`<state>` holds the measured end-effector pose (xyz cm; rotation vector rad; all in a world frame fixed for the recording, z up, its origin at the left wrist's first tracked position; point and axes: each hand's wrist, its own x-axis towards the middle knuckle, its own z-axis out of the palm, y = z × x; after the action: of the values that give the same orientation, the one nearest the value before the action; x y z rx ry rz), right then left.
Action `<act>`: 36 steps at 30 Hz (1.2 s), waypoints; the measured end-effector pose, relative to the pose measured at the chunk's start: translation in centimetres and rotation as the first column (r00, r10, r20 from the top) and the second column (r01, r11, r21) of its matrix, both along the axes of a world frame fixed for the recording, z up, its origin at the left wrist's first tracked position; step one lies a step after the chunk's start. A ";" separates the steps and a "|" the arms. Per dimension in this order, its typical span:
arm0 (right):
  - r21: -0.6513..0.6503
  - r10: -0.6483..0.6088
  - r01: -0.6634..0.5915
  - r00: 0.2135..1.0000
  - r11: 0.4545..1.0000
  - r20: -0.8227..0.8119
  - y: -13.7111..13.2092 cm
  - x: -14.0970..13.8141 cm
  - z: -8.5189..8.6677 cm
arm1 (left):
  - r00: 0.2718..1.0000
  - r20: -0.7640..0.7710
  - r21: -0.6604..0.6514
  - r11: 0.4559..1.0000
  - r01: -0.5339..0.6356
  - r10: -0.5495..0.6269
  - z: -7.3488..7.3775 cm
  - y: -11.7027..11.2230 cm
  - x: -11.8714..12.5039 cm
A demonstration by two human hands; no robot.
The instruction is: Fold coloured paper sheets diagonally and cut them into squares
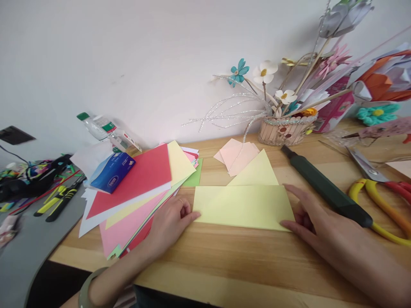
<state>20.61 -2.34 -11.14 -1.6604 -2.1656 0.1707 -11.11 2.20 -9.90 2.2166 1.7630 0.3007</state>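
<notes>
A pale yellow sheet of paper [240, 207] lies as a long strip across the wooden table in front of me. My left hand [171, 218] is closed at its left end, fingers curled and thumb tip on the edge. At the other end, my right hand [310, 218] grips the strip, thumb near the lower corner and index finger near the upper one. Behind the strip, a yellow paper triangle [258, 171] sticks out. Several peach paper squares [242, 156] lie farther back.
Coloured sheets [138, 177] fan out at left under a blue tissue pack [112, 171]. A dark green-handled tool [324, 184] and yellow-handled scissors [369, 188] lie at right. Behind stand a flower basket [282, 130] and the wall. A plastic bottle [93, 126] is at back left.
</notes>
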 end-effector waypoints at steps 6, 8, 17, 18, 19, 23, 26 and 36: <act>0.267 0.310 -0.361 0.926 0.893 0.216 0.8 -0.3 1.8 | 0.876 0.056 0.153 0.872 0.466 -0.478 0.7 2.3 -0.8; 0.213 0.519 -0.565 0.821 0.797 0.237 1.4 -1.0 2.7 | 0.750 0.056 0.109 0.751 0.652 -0.659 1.2 3.5 -0.9; 0.035 0.688 -0.708 0.695 0.705 0.208 3.5 -7.7 2.3 | 0.667 0.140 -0.008 0.672 0.740 -0.732 1.5 5.5 -0.6; 0.021 0.696 -0.714 0.689 0.700 0.204 3.6 -8.3 2.0 | 0.665 0.141 -0.003 0.671 0.741 -0.733 1.4 5.6 -0.7; 0.009 0.700 -0.716 0.685 0.698 0.200 3.8 -8.8 1.8 | 0.661 0.141 0.005 0.668 0.744 -0.737 1.3 5.6 -0.7; -0.043 0.711 -0.716 0.682 0.697 0.172 4.2 -9.3 1.2 | 0.643 0.135 0.025 0.652 0.758 -0.754 1.2 5.6 -0.9; -0.068 0.721 -0.720 0.677 0.691 0.151 4.3 -9.1 1.1 | 0.634 0.123 0.036 0.642 0.766 -0.764 1.3 5.6 -0.9; -0.175 0.703 -0.688 0.711 0.704 0.029 4.4 -9.4 1.7 | 0.646 0.084 0.096 0.651 0.753 -0.759 0.9 5.3 -0.8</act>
<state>11.24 2.07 -9.43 -0.8179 -2.8207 0.4884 -11.95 7.54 -9.04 2.6708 0.6270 0.2658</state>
